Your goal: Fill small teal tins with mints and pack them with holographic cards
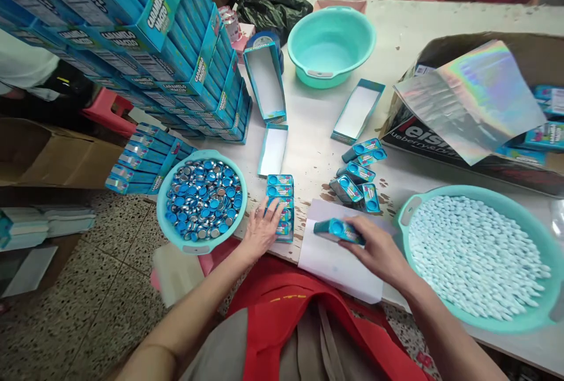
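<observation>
My left hand lies with its fingers stretched out over a row of small blue candy boxes standing in a shallow display tray. In my right hand is one more small blue box, gripped at its right end and held tilted above a white sheet of paper. Beyond that hand, several loose blue boxes stand and lean together on the table. An open tray with a white inside touches or nearly touches the far end of the filled row.
At left is a bowl of blue and silver tins; at right, a basin of white wrapped sweets. Farther back are an aqua basin, two more open trays, and a carton. Stacked full displays tower at left.
</observation>
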Action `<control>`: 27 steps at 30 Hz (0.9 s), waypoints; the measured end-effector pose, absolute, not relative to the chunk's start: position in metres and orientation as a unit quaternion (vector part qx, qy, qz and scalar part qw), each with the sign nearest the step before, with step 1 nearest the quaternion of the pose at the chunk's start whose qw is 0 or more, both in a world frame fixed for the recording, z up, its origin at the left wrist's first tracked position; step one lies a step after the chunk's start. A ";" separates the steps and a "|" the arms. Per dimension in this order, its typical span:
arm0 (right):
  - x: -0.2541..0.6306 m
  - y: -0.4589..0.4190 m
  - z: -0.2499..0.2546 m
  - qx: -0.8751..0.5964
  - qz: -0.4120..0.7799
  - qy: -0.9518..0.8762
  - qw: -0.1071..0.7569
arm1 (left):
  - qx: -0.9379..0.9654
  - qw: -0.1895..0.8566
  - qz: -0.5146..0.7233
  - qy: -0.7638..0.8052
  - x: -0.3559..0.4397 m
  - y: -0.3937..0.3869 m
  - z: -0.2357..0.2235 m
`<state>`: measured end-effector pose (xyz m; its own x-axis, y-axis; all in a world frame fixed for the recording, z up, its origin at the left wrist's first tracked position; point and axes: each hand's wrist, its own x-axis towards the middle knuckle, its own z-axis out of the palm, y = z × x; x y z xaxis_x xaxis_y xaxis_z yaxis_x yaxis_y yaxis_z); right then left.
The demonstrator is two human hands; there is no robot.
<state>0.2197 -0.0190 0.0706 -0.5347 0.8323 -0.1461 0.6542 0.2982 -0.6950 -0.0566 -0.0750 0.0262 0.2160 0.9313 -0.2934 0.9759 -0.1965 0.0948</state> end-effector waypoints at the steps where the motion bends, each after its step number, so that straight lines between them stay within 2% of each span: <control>1: 0.213 -0.029 0.073 -0.438 0.389 -0.804 0.100 | 0.772 0.124 -0.092 0.616 -0.057 -0.075 0.019; 5: 0.171 -0.062 0.066 -0.354 0.409 -0.838 0.078 | 0.783 0.127 -0.094 0.602 -0.070 -0.071 0.021; 11: 0.118 -0.079 0.023 -0.327 0.288 -0.889 0.139 | 0.764 0.150 0.027 0.628 -0.100 -0.088 0.050; 14: 0.111 -0.088 0.002 -0.331 0.258 -0.894 0.159 | 0.794 0.193 0.074 0.571 -0.096 -0.114 0.049; 17: 0.111 -0.103 -0.021 -0.373 0.267 -0.868 0.192 | 0.812 0.197 0.068 0.545 -0.080 -0.136 0.036; 20: 0.113 -0.114 -0.045 -0.496 0.276 -0.788 0.240 | 0.795 0.155 0.058 0.583 -0.066 -0.146 0.021; 27: 0.110 -0.115 -0.069 -0.536 0.440 -0.689 0.213 | 0.774 0.053 0.163 0.610 -0.081 -0.152 -0.014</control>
<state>0.1100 -0.1146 -0.0689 -0.3355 0.9251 -0.1778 0.5499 0.0391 -0.8343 -0.0812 -0.1519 -0.0139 0.2035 0.9609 0.1878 0.9265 -0.2510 0.2805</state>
